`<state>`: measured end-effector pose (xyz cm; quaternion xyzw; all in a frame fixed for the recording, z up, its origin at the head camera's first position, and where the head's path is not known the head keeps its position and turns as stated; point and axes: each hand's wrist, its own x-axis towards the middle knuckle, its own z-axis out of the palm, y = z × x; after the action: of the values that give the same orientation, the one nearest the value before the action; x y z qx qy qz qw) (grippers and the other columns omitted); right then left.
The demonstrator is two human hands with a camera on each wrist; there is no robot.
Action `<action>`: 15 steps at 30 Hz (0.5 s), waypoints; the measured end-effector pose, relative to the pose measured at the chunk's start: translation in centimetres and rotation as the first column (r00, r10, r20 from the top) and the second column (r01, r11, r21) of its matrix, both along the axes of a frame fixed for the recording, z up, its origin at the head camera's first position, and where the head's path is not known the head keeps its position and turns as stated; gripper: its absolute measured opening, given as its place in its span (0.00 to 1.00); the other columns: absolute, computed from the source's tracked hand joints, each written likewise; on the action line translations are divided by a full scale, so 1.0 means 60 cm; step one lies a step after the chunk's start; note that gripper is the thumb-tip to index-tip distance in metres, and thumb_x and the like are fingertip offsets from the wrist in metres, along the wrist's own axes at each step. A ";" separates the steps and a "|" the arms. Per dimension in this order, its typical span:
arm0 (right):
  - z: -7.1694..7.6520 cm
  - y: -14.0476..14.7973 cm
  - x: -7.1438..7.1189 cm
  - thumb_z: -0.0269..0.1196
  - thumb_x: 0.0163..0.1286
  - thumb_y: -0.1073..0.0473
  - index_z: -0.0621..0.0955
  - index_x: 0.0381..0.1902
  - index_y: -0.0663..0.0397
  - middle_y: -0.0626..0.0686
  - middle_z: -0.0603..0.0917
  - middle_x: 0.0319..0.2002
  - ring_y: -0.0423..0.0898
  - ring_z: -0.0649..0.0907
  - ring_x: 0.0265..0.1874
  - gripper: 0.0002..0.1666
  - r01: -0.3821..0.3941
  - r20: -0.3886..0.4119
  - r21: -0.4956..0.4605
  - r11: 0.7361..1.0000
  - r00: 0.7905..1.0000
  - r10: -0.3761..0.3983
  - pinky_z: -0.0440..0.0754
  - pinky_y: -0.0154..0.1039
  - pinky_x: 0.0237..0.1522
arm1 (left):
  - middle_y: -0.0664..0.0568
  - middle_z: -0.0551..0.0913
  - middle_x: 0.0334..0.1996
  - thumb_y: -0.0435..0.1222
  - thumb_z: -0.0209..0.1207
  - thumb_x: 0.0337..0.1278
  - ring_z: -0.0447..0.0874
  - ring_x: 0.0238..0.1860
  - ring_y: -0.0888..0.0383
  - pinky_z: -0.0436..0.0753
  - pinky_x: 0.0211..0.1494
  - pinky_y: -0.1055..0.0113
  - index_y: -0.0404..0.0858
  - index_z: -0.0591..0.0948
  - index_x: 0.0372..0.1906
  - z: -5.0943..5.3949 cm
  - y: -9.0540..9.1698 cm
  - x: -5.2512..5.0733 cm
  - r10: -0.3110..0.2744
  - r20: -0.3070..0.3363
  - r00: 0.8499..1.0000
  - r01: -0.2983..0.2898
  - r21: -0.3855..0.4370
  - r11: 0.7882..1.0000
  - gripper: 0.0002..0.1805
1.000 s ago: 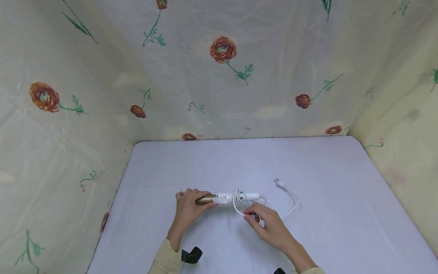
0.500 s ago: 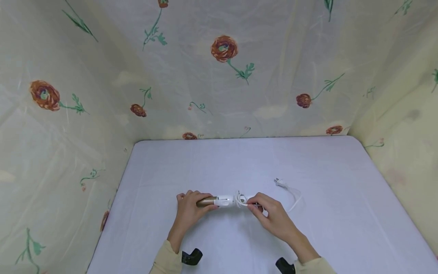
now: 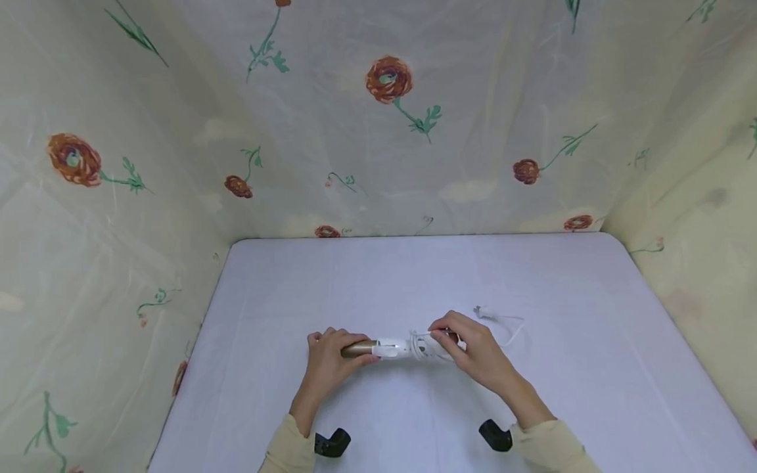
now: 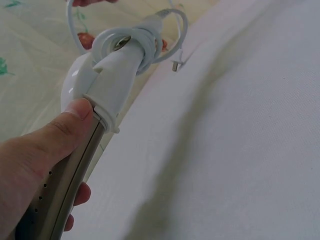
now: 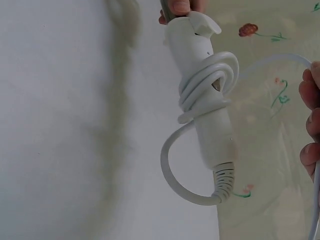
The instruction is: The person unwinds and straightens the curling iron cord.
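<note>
A curling iron (image 3: 391, 347) with a white handle and a bronze barrel (image 4: 79, 172) is held roughly level above the white table. My left hand (image 3: 328, 360) grips the barrel, its thumb near the joint with the handle. Several turns of white cord (image 5: 202, 85) wrap round the handle (image 5: 215, 135). With thumb and fingers my right hand (image 3: 478, 351) pinches the free cord, just above the handle's right part in the head view. From there the cord trails to its two-pin plug (image 3: 480, 312), behind the right hand.
The white table (image 3: 331, 282) has rounded back corners. Flower-patterned sheeting (image 3: 461, 144) rises behind it and at both sides. A black fitting (image 3: 332, 443) sits by the left sleeve, another black fitting (image 3: 495, 435) by the right.
My right hand has moved up and away from me, from in front of the handle to just above it, carrying the cord round. The left hand keeps its grip, almost still.
</note>
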<state>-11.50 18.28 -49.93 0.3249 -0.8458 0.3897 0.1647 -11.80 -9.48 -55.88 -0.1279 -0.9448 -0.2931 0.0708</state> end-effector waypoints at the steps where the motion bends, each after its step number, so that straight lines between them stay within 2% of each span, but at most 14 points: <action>1: 0.001 0.000 -0.002 0.65 0.61 0.68 0.81 0.38 0.52 0.42 0.79 0.29 0.31 0.69 0.26 0.08 -0.002 -0.002 0.008 1.000 1.000 0.002 0.69 0.28 0.25 | 0.62 0.84 0.29 0.59 0.68 0.35 0.71 0.32 0.63 0.57 0.50 0.54 0.55 0.86 0.42 0.000 0.000 0.000 -0.001 0.001 1.000 0.001 -0.003 1.000 0.24; 6: 0.004 0.002 -0.014 0.64 0.61 0.69 0.81 0.38 0.49 0.44 0.80 0.29 0.31 0.69 0.26 0.10 -0.022 -0.010 0.028 0.999 1.000 0.022 0.69 0.27 0.26 | 0.62 0.84 0.30 0.60 0.67 0.36 0.71 0.33 0.64 0.57 0.51 0.54 0.55 0.86 0.42 0.000 -0.002 0.002 -0.001 0.017 1.000 0.002 -0.015 1.000 0.24; 10: 0.006 0.004 -0.023 0.65 0.59 0.70 0.80 0.38 0.48 0.41 0.79 0.29 0.31 0.68 0.25 0.13 -0.022 0.006 0.032 0.999 1.000 0.022 0.66 0.23 0.26 | 0.63 0.84 0.30 0.61 0.67 0.36 0.71 0.33 0.64 0.58 0.51 0.54 0.55 0.86 0.42 -0.002 -0.005 0.000 -0.008 0.011 1.000 0.008 -0.013 1.000 0.24; 15: 0.010 0.007 -0.034 0.64 0.61 0.68 0.81 0.39 0.51 0.41 0.78 0.29 0.31 0.68 0.26 0.09 -0.015 0.041 0.054 0.998 0.999 0.013 0.68 0.27 0.25 | 0.63 0.84 0.31 0.61 0.66 0.36 0.71 0.33 0.64 0.58 0.52 0.54 0.57 0.86 0.41 -0.002 -0.008 -0.002 -0.018 0.017 1.000 0.018 -0.007 1.000 0.24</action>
<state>-13.52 18.71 -49.35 0.3272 -0.8569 0.3743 0.1357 -11.91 -9.97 -55.99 -0.1342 -0.9452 -0.2915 0.0600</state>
